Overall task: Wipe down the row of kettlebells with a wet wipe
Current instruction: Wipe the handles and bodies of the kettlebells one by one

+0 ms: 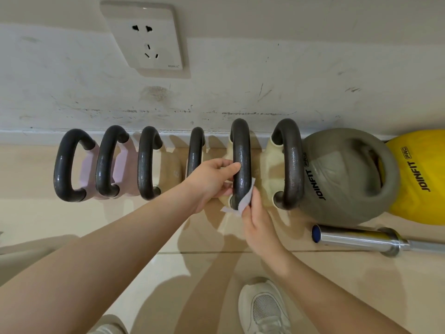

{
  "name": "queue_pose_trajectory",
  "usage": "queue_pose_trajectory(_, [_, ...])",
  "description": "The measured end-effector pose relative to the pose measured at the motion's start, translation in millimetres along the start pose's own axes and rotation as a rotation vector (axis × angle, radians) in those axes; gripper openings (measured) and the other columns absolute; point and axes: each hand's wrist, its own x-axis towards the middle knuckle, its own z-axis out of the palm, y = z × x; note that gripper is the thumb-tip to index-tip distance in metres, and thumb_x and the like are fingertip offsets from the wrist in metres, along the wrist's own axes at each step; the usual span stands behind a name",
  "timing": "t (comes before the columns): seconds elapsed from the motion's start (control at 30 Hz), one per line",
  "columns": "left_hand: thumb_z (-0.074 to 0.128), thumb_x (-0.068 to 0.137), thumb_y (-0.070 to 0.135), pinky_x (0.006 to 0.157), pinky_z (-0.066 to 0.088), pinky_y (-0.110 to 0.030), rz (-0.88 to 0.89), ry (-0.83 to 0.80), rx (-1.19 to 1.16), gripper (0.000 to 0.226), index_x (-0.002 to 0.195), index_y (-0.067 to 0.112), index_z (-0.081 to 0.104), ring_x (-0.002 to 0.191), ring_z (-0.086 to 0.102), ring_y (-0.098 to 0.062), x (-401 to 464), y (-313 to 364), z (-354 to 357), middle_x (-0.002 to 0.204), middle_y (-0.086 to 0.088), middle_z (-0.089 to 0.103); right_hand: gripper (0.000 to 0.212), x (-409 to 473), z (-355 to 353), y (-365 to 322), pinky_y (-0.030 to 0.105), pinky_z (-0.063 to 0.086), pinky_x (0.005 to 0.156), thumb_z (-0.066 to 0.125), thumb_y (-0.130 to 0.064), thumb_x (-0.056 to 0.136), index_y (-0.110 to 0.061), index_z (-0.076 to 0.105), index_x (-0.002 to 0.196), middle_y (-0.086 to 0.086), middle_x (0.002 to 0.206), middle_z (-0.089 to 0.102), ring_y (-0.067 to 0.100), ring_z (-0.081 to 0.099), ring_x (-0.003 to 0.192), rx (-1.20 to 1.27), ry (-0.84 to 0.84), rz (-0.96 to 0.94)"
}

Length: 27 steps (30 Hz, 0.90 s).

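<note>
Two hands at frame-centre kettlebell handle [241,162].
Left hand [212,182] grip curls round it; right hand [258,219] grip pinches wet wipe [244,201].

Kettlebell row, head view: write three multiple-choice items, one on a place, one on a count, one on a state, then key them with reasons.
1. Where does the steel bar lie?
A. on the floor before the grey kettlebell
B. against the wall socket
C. across the pink kettlebells

2. How many dark loop handles stand in the row?
A. four
B. six
C. nine

3. What does the right hand do?
A. hangs idle
B. pinches the wet wipe at the handle
C. lifts the yellow ball

Key: A, the bar rests on tiles near the grey bell; B, six loops show; B, the wipe wraps the handle's lower end, which the left hand steadies.
</note>
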Motion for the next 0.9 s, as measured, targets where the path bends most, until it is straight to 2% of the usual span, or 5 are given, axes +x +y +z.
queue_pose_trajectory(0.1, [0.053,0.093,0.027,0.074,0.055,-0.021,-0.011,-0.006,0.051,0.014,0.090,0.015,0.061,0.064,0.054,-0.011,-1,-1,1,0.073,0.001,0.057,0.065,-3,8,18,0.038,0.039,0.097,0.027,-0.047,0.084,-0.010,0.031,0.137,0.012,0.130,0.050,0.031,0.047,0.119,-0.254,-0.004,-0.077])
queue_pose_trajectory(0.17, [0.052,0.093,0.028,0.079,0.053,-0.033,-0.020,-0.033,0.098,0.017,0.102,0.017,0.062,0.073,0.056,-0.016,-4,-3,0,0.081,0.000,0.062,0.067,1,7,21,0.038,0.038,0.095,0.030,-0.044,0.083,-0.002,0.034,0.134,0.015,0.130,0.049,0.034,0.045,0.120,-0.314,0.008,-0.081])
queue_pose_trajectory(0.4, [0.056,0.092,0.024,0.063,0.055,-0.024,-0.007,-0.062,0.096,0.026,0.117,0.020,0.063,0.069,0.061,-0.019,-9,-7,-4,0.085,-0.004,0.067,0.068,1,16,12,0.036,0.046,0.091,0.030,-0.049,0.086,-0.019,0.013,0.145,0.006,0.135,0.049,0.021,0.052,0.117,-0.084,0.081,-0.086])
queue_pose_trajectory(0.8, [0.056,0.091,0.028,0.075,0.054,-0.025,0.005,-0.010,0.143,0.024,0.111,0.019,0.064,0.073,0.062,-0.016,-7,-11,-3,0.083,0.002,0.067,0.065,3,8,15,0.032,0.045,0.078,0.043,-0.034,0.091,-0.010,0.013,0.145,0.011,0.132,0.051,0.029,0.054,0.113,-0.214,0.058,-0.098])
queue_pose_trajectory(0.9, [0.055,0.091,0.029,0.077,0.052,-0.027,0.013,-0.021,0.131,0.020,0.104,0.019,0.067,0.073,0.063,-0.017,-9,-11,-2,0.080,0.002,0.067,0.077,6,7,-1,0.036,0.042,0.098,0.044,-0.026,0.094,-0.026,-0.012,0.145,0.004,0.156,0.014,0.025,0.034,0.135,-0.232,0.059,-0.208])
